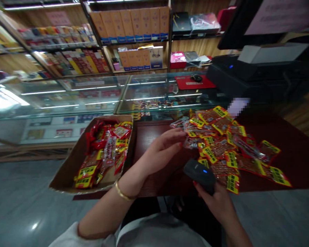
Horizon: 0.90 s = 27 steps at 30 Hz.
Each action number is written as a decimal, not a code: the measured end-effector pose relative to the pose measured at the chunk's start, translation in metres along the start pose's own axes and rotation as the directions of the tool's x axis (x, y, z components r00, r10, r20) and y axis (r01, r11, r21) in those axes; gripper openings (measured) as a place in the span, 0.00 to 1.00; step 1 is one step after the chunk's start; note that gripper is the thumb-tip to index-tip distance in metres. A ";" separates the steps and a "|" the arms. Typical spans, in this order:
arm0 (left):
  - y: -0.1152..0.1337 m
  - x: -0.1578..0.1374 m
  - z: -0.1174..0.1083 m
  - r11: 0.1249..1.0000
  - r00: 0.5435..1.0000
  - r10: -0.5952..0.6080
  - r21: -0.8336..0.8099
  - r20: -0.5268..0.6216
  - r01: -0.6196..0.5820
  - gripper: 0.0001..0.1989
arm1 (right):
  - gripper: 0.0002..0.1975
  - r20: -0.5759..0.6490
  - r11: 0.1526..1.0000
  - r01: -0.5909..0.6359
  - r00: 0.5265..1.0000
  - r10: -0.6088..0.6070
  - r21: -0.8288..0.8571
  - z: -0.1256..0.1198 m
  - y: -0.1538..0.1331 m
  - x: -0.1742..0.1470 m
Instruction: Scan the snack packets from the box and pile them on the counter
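My left hand (pixel 163 149) reaches over the dark red counter (pixel 154 178) with its fingers stretched out and thumb apart. Its fingertips are at the left edge of a pile of snack packets (pixel 222 149); whether they touch one I cannot tell. These flat packets have clear fronts, brown contents and yellow and red ends. In my right hand (pixel 218 202) is a black handheld barcode scanner (pixel 199 173) with a blue light, held just in front of the pile. Left of my left hand stands an open cardboard box (pixel 63 171) holding similar packets and some red-wrapped ones.
Behind the counter runs a glass display case (pixel 92 92), with a red mat (pixel 195 83) and a dark mouse (pixel 196 78) on top. A black monitor (pixel 237 25) and dark equipment (pixel 247 79) stand at the right. Shelves of boxes (pixel 131 25) line the wall.
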<state>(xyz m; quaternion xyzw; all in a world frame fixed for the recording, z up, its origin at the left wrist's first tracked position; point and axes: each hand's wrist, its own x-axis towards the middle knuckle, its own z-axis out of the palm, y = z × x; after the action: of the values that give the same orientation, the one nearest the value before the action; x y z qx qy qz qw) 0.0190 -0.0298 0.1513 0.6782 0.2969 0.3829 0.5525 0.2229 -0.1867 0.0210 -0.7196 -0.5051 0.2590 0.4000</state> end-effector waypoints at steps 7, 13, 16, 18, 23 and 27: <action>-0.007 -0.098 -0.185 0.506 0.870 -0.177 0.715 -0.461 0.482 0.23 | 0.14 0.118 1.000 0.013 0.993 -0.013 0.001 0.020 -0.021 0.016; -0.042 -0.071 -0.219 0.176 0.958 -0.142 0.946 -0.248 0.271 0.29 | 0.14 0.146 0.998 0.060 0.987 -0.064 0.030 0.030 -0.037 0.014; -0.054 -0.044 -0.216 0.110 0.971 -0.204 0.983 -0.123 0.148 0.37 | 0.15 0.150 0.995 0.093 0.984 -0.097 0.029 0.030 -0.033 0.011; -0.056 -0.032 -0.213 0.084 0.955 -0.271 0.985 -0.121 0.149 0.32 | 0.14 0.139 0.995 0.095 0.985 -0.098 0.026 0.027 -0.029 0.009; -0.029 -0.035 -0.198 0.364 0.921 -0.105 0.847 -0.375 0.386 0.19 | 0.14 0.038 1.000 0.023 0.999 -0.023 0.019 0.016 -0.016 0.007; 0.007 -0.056 -0.146 0.917 0.832 -0.123 0.259 -0.541 0.303 0.20 | 0.15 0.023 0.999 -0.028 0.999 0.026 0.047 0.011 -0.010 0.007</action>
<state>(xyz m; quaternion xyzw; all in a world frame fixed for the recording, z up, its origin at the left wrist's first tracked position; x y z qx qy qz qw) -0.1348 -0.0013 0.1618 0.5967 0.5686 0.4288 0.3698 0.2113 -0.1749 0.0236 -0.7139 -0.4934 0.2841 0.4077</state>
